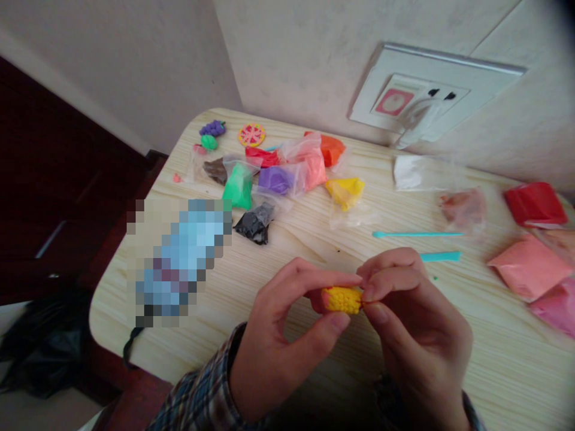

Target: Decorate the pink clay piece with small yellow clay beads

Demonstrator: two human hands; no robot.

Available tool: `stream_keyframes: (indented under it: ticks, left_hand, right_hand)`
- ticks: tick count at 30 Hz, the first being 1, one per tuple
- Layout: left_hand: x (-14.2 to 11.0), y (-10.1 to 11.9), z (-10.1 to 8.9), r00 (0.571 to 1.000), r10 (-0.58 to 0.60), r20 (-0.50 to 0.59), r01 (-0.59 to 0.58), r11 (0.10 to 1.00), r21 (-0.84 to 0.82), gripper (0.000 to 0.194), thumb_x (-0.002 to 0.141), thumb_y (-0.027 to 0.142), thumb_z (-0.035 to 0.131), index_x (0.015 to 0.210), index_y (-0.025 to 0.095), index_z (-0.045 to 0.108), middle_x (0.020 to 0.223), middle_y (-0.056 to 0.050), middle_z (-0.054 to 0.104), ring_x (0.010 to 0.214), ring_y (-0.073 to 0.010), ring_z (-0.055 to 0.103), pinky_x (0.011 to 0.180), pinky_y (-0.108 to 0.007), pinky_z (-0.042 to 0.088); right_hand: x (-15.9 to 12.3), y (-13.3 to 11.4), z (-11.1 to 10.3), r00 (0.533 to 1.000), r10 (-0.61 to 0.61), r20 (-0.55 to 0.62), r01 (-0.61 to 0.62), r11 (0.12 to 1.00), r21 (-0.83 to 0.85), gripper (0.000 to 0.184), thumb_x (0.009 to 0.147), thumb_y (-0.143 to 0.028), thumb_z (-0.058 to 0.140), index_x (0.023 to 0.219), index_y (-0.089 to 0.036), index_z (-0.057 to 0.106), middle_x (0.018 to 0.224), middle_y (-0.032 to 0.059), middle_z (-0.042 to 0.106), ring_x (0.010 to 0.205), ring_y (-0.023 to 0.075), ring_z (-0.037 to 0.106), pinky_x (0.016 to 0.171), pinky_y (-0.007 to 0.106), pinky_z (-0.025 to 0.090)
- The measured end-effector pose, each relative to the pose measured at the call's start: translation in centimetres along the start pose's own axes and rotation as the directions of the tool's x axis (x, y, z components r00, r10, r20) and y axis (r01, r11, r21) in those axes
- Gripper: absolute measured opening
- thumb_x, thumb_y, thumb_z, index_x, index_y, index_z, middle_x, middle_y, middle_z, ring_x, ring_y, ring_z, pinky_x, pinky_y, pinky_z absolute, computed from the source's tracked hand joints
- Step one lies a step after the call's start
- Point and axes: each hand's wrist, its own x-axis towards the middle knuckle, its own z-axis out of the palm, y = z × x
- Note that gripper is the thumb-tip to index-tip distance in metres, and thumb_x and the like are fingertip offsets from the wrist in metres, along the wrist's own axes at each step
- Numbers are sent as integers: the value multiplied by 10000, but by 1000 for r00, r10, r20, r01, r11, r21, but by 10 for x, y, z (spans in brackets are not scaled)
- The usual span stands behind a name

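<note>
A small yellow modelling-clay piece with a bumpy surface and a pinkish-orange end is held above the table. My left hand grips it between thumb and fingers. At its right end, my right hand is closed in a pinch. A tiny reddish bit shows at those fingertips, too small to make out. Just beyond my right hand lie two turquoise modelling tools, a thin stick and a flat-ended one, the second partly hidden by the hand.
Bags of clay lie behind: green, purple, black, yellow, white. Red and salmon packs lie right. Clay grapes and a round slice sit far left, near a pixelated object.
</note>
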Motion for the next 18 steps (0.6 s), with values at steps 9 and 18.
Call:
stream_keyframes:
  ticks: [9, 18]
  left_hand:
    - [0, 2, -1, 1000, 26, -6, -25, 998, 49, 203, 873, 238, 663, 1055, 234, 754, 846, -43, 653, 787, -171, 587, 727, -288, 518]
    - [-2, 3, -2, 998, 36, 45, -38, 998, 59, 216, 882, 242, 667, 1080, 248, 753, 866, -37, 679, 801, -162, 602, 737, -275, 513]
  right_hand:
    - [1, 0, 3, 996, 88, 9, -89, 984, 153, 63, 869, -216, 657, 890, -257, 613, 862, 14, 479, 808, 177, 523, 627, 286, 456]
    - [2, 4, -2, 975, 197, 103, -217, 945, 247, 143, 875, -386, 640, 901, -260, 577, 953, 38, 495, 943, 222, 500, 750, 339, 470]
